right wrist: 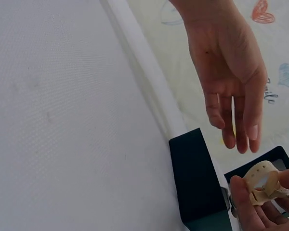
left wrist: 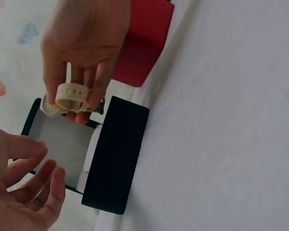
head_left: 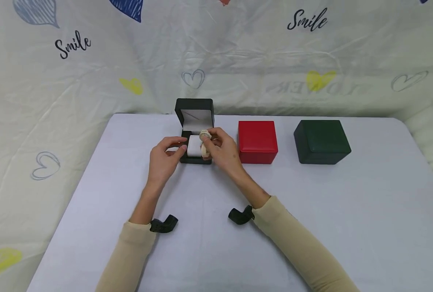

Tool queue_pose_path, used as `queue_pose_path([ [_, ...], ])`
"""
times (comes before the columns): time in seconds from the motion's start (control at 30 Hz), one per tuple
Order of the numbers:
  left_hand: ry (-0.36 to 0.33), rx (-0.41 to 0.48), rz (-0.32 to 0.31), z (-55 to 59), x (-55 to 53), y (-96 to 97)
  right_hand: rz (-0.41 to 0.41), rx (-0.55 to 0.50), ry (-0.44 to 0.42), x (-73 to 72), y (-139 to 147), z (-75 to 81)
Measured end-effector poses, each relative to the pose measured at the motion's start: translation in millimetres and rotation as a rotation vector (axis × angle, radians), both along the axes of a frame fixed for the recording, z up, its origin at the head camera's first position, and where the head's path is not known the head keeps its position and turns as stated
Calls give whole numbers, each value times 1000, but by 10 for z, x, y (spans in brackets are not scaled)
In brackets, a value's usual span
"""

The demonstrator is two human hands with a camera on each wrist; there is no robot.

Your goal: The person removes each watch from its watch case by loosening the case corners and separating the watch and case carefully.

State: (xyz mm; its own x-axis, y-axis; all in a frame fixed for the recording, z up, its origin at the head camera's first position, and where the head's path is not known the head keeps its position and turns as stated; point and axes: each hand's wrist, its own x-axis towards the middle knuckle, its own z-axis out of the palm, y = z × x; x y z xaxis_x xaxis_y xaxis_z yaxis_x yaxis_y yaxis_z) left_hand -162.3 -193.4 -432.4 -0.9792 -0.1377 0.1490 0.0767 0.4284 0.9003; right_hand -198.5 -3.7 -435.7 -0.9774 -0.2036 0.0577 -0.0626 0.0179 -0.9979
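Note:
My right hand (head_left: 224, 152) pinches a cream wristwatch (head_left: 205, 135) by its strap, over the right side of an open dark watch box (head_left: 194, 104). In the left wrist view the holed strap (left wrist: 72, 91) is bent into a loop below the right hand's fingers. Inside the box a white cushion (head_left: 193, 147) shows, partly hidden by the watch. At the box's left edge, my left hand (head_left: 162, 160) holds nothing, its fingers loosely bent. The right wrist view has the left hand (right wrist: 229, 67) hanging above the box with its fingers apart.
A closed red box (head_left: 257, 142) stands just right of the watch box, and a closed dark green box (head_left: 322, 142) farther right. All are near the back edge of the white table (head_left: 201, 243). Behind it hangs a printed sheet (head_left: 238, 81).

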Motion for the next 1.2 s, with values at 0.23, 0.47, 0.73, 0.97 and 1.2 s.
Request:
queue_pose_path([
  [0.23, -34, -24, -49, 85, 93, 138, 34, -59, -25, 48, 26, 81],
  [0.47, -32, -23, -88, 48, 173, 209, 23, 21, 7, 105, 52, 127],
  [0.73, 6, -20, -130, -56, 266, 249, -19, 126, 57, 200, 74, 175],
  [0.97, 41, 22, -135, -149, 309, 249, -28, 166, 42, 247, 49, 181],
  [1.2, 56, 34, -133, -204, 346, 249, 25, 163, 22, 249, 43, 162],
])
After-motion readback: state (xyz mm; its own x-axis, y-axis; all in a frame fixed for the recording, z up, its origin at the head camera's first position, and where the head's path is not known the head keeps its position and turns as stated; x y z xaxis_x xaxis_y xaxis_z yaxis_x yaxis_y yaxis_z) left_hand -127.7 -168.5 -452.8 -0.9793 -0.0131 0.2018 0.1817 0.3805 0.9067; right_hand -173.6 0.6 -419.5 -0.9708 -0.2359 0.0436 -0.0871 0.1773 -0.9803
